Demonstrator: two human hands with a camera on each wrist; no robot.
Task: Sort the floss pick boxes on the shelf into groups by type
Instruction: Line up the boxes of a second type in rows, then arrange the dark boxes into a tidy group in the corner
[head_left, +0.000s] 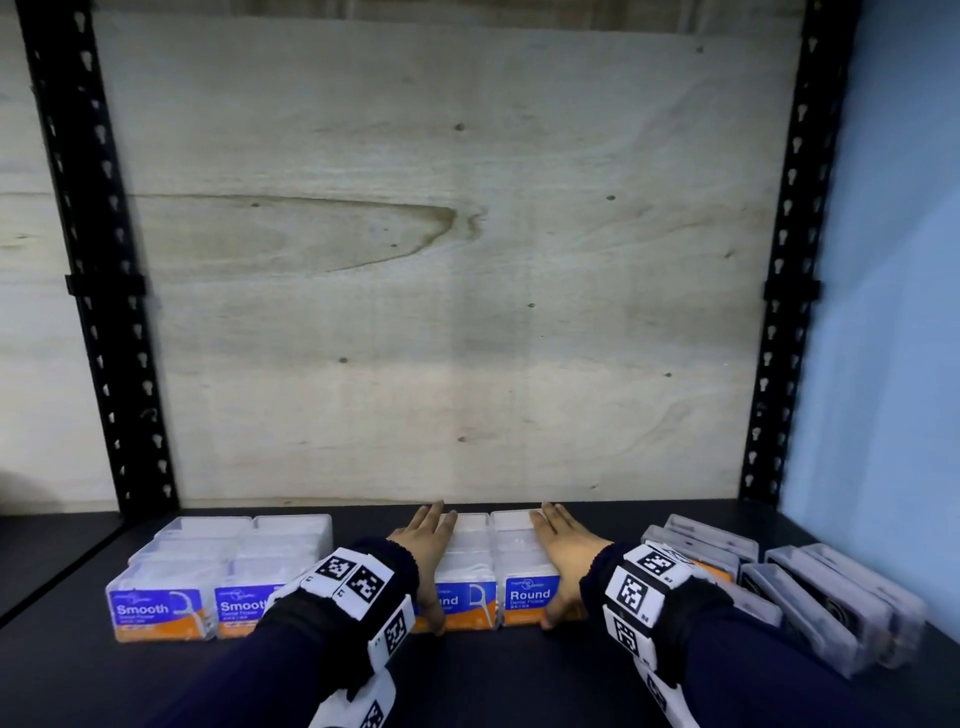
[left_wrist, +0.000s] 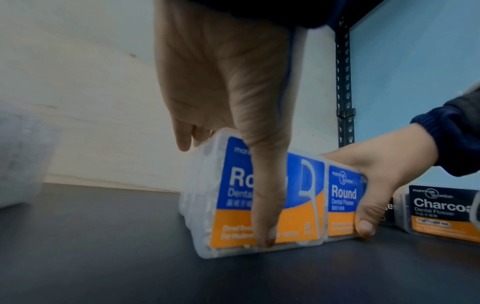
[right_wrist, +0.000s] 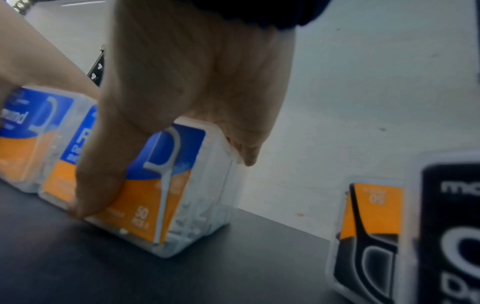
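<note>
Round boxes (head_left: 498, 566) sit mid-shelf (head_left: 467, 675) in 2 touching rows, long axis running front-to-back, btwn Smooth group (head_left: 218, 577) on the left & Charcoal boxes (head_left: 810, 597) on the right. Left hand (head_left: 423, 551) and right hand (head_left: 563, 551) lie flat-fingered along the outer tops, thumbs hooked down the front labels: bracketing the block, fingers straight, not clenched. Next nudge likely squares the rows. Head view shows all 3 groups; wrist views show thumb tips (left_wrist: 267, 236) at label bottoms & Charcoal text.
</note>
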